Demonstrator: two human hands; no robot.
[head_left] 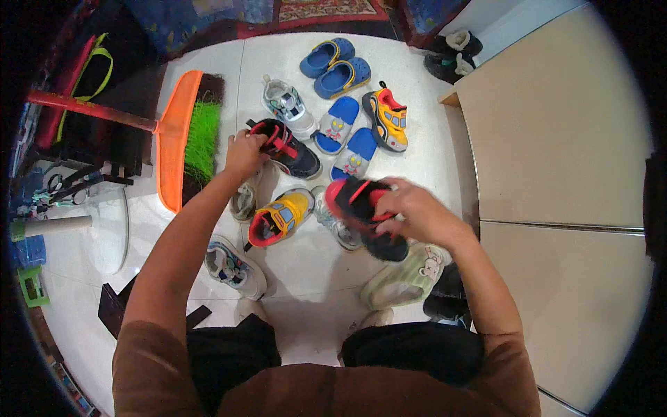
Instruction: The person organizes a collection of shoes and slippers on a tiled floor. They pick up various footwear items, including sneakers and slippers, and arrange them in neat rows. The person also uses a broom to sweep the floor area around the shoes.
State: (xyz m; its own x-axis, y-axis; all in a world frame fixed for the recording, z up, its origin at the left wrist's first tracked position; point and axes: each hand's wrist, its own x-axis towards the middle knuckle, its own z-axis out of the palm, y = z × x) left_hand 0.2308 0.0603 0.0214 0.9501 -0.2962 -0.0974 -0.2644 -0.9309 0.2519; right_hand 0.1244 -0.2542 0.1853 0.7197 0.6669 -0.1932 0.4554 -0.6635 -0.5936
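My left hand (246, 154) is closed on the heel end of a black sneaker (297, 158) with red lining and straps. In my right hand (419, 214) is a second black and red sneaker (386, 244), slightly blurred, held by its opening above a grey-white shoe (340, 226). Between my arms lies a yellow sneaker (290, 210) with red lining; another yellow sneaker (390, 125) stands farther off to the right. Two blue slippers (336, 125) with cartoon figures lie past the right-hand sneaker. A white sneaker (288, 108) sits just beyond my left hand's shoe.
Blue clogs (340, 75) lie at the far side. Nearer me are a white patterned sneaker (235, 267) and a green striped slipper (401, 281). An orange broom (174, 139) with green bristles borders the left. A beige cabinet (556, 139) lines the right; dark fleece-lined shoes (455, 55) sit behind.
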